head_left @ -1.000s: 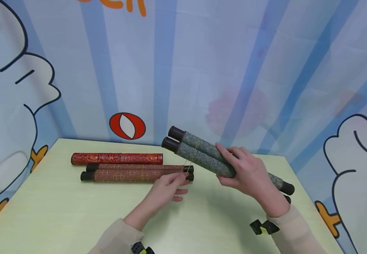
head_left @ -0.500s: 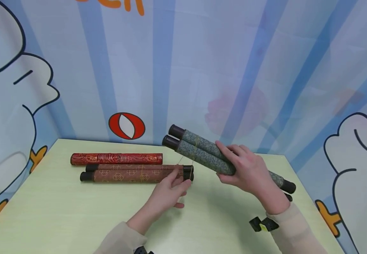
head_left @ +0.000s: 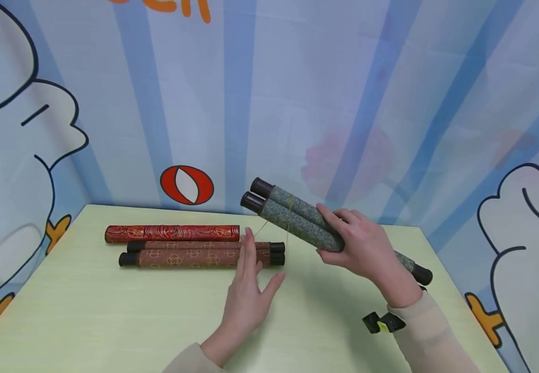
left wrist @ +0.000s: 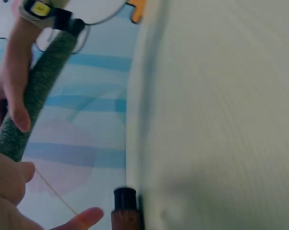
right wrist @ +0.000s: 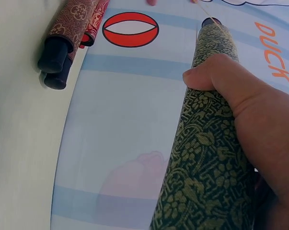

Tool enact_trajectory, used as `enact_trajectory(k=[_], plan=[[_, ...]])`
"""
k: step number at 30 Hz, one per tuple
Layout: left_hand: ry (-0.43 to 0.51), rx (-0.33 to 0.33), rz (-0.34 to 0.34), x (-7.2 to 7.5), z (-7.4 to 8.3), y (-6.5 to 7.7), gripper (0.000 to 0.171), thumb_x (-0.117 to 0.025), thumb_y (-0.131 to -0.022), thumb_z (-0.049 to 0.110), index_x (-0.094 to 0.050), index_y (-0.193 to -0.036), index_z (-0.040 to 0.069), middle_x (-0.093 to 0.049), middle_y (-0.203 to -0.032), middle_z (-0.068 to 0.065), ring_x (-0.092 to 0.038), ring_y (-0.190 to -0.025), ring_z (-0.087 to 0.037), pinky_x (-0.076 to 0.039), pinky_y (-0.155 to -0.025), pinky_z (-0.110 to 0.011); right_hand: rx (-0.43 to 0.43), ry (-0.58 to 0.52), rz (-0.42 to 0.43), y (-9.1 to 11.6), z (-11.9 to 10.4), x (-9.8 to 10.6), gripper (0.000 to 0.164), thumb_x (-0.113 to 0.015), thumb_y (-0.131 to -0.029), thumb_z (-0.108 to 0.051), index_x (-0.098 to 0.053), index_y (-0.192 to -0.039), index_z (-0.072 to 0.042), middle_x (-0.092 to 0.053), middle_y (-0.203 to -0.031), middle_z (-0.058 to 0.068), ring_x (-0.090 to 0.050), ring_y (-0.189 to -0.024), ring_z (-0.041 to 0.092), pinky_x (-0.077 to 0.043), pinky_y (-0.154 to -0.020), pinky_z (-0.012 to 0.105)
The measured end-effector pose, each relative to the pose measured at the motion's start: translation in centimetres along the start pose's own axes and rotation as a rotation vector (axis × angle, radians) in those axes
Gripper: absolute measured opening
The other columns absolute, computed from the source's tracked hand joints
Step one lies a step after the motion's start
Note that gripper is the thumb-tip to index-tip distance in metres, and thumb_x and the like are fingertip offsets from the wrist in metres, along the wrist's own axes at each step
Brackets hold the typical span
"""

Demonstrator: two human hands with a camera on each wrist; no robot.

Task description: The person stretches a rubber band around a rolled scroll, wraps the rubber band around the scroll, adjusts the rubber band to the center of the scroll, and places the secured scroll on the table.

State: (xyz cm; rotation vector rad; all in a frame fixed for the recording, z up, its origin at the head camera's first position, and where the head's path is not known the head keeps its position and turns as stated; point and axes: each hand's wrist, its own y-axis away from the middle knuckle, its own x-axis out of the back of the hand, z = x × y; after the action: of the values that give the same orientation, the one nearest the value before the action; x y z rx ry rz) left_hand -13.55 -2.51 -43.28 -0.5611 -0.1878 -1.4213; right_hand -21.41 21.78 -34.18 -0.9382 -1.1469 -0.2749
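Note:
My right hand (head_left: 362, 248) grips a grey-green patterned double-roller scroll (head_left: 297, 223) with dark end knobs, held tilted above the table, its left end higher. In the right wrist view the thumb (right wrist: 206, 74) lies across the patterned cloth. A thin cord (head_left: 262, 228) runs down from near the scroll's left end to the left hand (head_left: 246, 303), whose fingers are straight and spread from the thumb. This hand is in front of the brown scroll's right part. In the left wrist view the cord (left wrist: 55, 192) stretches past the fingers; exactly how it loops is unclear.
A brown flower-patterned double-roller scroll (head_left: 176, 258) with black knobs lies on the pale table (head_left: 111, 316). Right behind it lies a red swirl-patterned roll (head_left: 171, 233). A striped cartoon backdrop (head_left: 278, 103) stands behind the table.
The left hand has gone from pinching the cord to straight fingers pointing upward, spreading the cord wider. The grey-green scroll has risen slightly in the right hand's grip.

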Motion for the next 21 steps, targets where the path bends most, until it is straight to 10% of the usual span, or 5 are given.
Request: enact_trajectory(k=[5,9,12,17,21], plan=[[-0.324,-0.274,0.159,0.0,-0.8,-0.2,0.095,-0.079,-0.100,0.029,-0.019,-0.173,0.036,-0.011,-0.179,-0.012,-0.057,-0.062,-0.019,-0.034,-0.043,-0.023,-0.010,-0.014,-0.032,-0.1,-0.1,-0.1,0.089,-0.092,-0.079,-0.044,-0.058,-0.155,-0.011,-0.072,-0.117,0.016,-0.071,-0.101,0.035,-0.063,-0.069,0.050],[-0.512,-0.540,0.305,0.8,-1.1,-0.9,0.087,-0.084,-0.095,0.014,-0.039,-0.166,0.036,-0.022,-0.177,-0.015,-0.072,-0.111,-0.034,-0.033,-0.040,-0.020,-0.022,-0.011,-0.052,0.1,-0.2,-0.2,0.088,-0.091,-0.080,-0.043,-0.058,-0.155,-0.011,-0.071,-0.118,0.015,-0.071,-0.099,0.034,-0.062,-0.067,0.049],[-0.596,-0.672,0.363,2.1,-1.0,-1.6,0.092,-0.078,-0.088,-0.010,-0.047,-0.162,0.035,-0.025,-0.176,-0.016,-0.053,-0.144,-0.044,-0.031,-0.039,-0.021,-0.018,-0.007,-0.059,0.2,-0.3,-0.3,0.088,-0.091,-0.080,-0.045,-0.058,-0.155,-0.012,-0.071,-0.118,0.015,-0.070,-0.099,0.034,-0.062,-0.067,0.048],[-0.656,-0.829,0.411,3.8,-0.8,-3.1,0.097,-0.056,-0.089,-0.027,-0.045,-0.164,0.033,-0.024,-0.176,-0.014,-0.046,-0.148,-0.049,-0.044,-0.043,-0.027,0.006,-0.009,-0.039,0.2,-0.6,-0.6,0.089,-0.093,-0.079,-0.045,-0.059,-0.154,-0.012,-0.071,-0.118,0.015,-0.071,-0.100,0.034,-0.063,-0.070,0.048],[-0.735,-0.962,0.462,4.4,-1.0,-4.2,0.074,-0.047,-0.106,-0.013,-0.042,-0.166,0.030,-0.030,-0.174,-0.012,-0.050,-0.146,-0.048,-0.067,-0.071,-0.042,0.020,-0.011,-0.033,0.3,-1.0,-1.0,0.090,-0.093,-0.078,-0.044,-0.059,-0.155,-0.013,-0.071,-0.118,0.015,-0.071,-0.100,0.034,-0.063,-0.071,0.048]])
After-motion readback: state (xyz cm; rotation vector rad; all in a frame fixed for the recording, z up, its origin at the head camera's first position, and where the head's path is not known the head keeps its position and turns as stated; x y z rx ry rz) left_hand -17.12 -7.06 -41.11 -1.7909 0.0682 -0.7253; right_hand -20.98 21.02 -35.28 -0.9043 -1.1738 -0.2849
